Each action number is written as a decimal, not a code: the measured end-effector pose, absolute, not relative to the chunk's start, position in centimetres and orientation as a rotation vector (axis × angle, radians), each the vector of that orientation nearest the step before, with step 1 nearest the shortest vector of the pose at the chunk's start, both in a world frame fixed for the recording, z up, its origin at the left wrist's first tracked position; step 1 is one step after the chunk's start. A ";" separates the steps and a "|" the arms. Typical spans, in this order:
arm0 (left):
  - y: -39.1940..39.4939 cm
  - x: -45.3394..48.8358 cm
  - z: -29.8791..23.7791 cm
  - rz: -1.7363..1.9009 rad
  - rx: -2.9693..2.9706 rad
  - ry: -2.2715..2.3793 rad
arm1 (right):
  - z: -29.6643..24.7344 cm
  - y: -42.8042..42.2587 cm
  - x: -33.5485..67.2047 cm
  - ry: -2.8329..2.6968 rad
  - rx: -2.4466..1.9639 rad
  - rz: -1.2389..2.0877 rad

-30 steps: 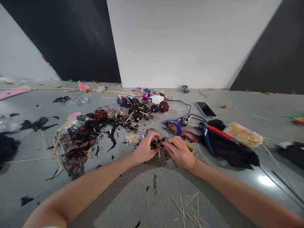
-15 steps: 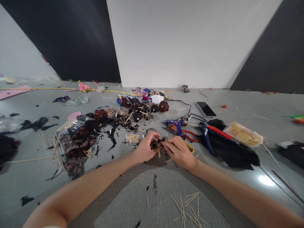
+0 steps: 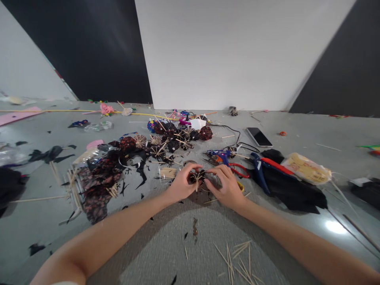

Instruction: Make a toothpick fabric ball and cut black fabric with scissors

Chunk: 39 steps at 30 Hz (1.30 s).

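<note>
My left hand (image 3: 181,183) pinches a small dark paper umbrella with toothpick ribs (image 3: 196,176), held just above the grey table (image 3: 166,249). My right hand (image 3: 226,186) is closed beside it, its fingers wrapped round a grey roll-like object (image 3: 214,180) and touching the umbrella's right side. A stick pokes down from the umbrella between the two hands.
Several finished dark umbrellas (image 3: 166,138) lie behind my hands. A blue glue gun (image 3: 219,156), red-handled scissors (image 3: 239,169), a phone (image 3: 259,137), a black cloth (image 3: 292,190) and a plastic packet (image 3: 305,168) sit to the right. Loose toothpicks (image 3: 237,259) lie near me; patterned paper scraps (image 3: 96,184) left.
Both hands have lifted slightly and the umbrella has turned; my right hand has shifted up and now shows a grey roll in its fingers.
</note>
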<state>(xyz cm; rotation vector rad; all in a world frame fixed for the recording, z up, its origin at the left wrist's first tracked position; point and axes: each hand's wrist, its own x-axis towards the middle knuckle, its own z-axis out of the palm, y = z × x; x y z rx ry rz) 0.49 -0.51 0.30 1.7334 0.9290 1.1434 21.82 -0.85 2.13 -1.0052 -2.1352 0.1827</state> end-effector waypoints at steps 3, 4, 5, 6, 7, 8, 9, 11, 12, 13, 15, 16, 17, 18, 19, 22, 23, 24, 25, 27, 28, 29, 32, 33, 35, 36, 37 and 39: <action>-0.5 0.5 0.4 1.136 1.778 0.901 | 2.2 -0.9 21.4 -2.081 -1.069 0.357; -0.5 0.5 0.5 1.136 1.790 0.892 | 2.2 -1.0 21.3 -2.060 -1.079 0.404; -0.5 0.5 0.6 1.137 1.804 0.885 | 2.2 -1.0 21.2 -2.043 -1.082 0.440; -0.5 0.5 0.7 1.138 1.819 0.881 | 2.2 -1.1 21.1 -2.029 -1.080 0.463; -0.5 0.5 0.8 1.139 1.834 0.879 | 2.1 -1.1 21.1 -2.019 -1.074 0.476; -0.5 0.4 0.9 1.140 1.846 0.879 | 2.1 -1.1 21.1 -2.011 -1.066 0.482; -0.6 0.5 1.0 1.141 1.855 0.879 | 2.0 -1.2 21.0 -2.006 -1.057 0.481; -0.6 0.5 1.1 1.136 1.861 0.883 | 1.8 -1.2 21.0 -2.000 -1.044 0.467; -0.6 0.5 1.2 1.133 1.862 0.887 | 1.8 -1.1 21.0 -1.999 -1.039 0.460; -0.6 0.5 1.2 1.130 1.861 0.891 | 1.7 -1.1 21.0 -1.998 -1.035 0.457; -0.6 0.5 1.2 1.125 1.859 0.898 | 1.7 -1.1 21.0 -1.990 -1.029 0.463; -0.6 0.5 1.2 1.123 1.856 0.901 | 1.6 -1.1 21.0 -1.985 -1.024 0.469; -0.6 0.5 1.3 1.123 1.853 0.903 | 1.6 -1.0 21.0 -1.979 -1.019 0.474; -0.7 0.5 1.3 1.119 1.848 0.906 | 1.6 -1.0 21.0 -1.976 -1.017 0.478; -0.7 0.5 1.4 1.114 1.842 0.910 | 1.6 -1.0 21.0 -1.976 -1.016 0.484; -0.7 0.5 1.5 1.097 1.833 0.919 | 1.7 -1.1 21.0 -1.980 -1.012 0.496; -0.7 0.5 1.5 1.094 1.835 0.921 | 1.7 -1.1 21.0 -1.983 -1.009 0.498; -0.7 0.5 1.5 1.094 1.838 0.922 | 1.7 -1.1 21.0 -1.984 -1.004 0.497; -0.7 0.5 1.5 1.099 1.842 0.923 | 1.8 -1.1 21.0 -1.986 -0.999 0.493; -0.7 0.5 1.4 1.106 1.845 0.925 | 1.8 -1.1 20.9 -1.990 -0.993 0.484; -0.7 0.5 1.4 1.105 1.843 0.924 | 1.8 -1.0 20.9 -1.991 -0.990 0.478; -0.6 0.5 1.3 1.101 1.838 0.923 | 1.8 -1.0 20.9 -1.992 -0.985 0.470; -0.6 0.5 1.2 1.090 1.822 0.922 | 1.7 -1.0 20.9 -2.001 -0.976 0.452; -0.6 0.5 1.1 1.090 1.818 0.923 | 1.7 -1.0 20.9 -2.004 -0.974 0.448; -0.6 0.4 1.1 1.093 1.812 0.926 | 1.6 -1.0 21.0 -2.005 -0.970 0.444; -0.5 0.4 1.0 1.093 1.812 0.930 | 1.6 -1.0 21.0 -2.004 -0.968 0.443; -0.5 0.4 1.0 1.092 1.814 0.935 | 1.5 -1.0 21.0 -2.005 -0.964 0.443; -0.5 0.4 0.9 1.091 1.821 0.944 | 1.5 -1.0 21.0 -2.006 -0.957 0.445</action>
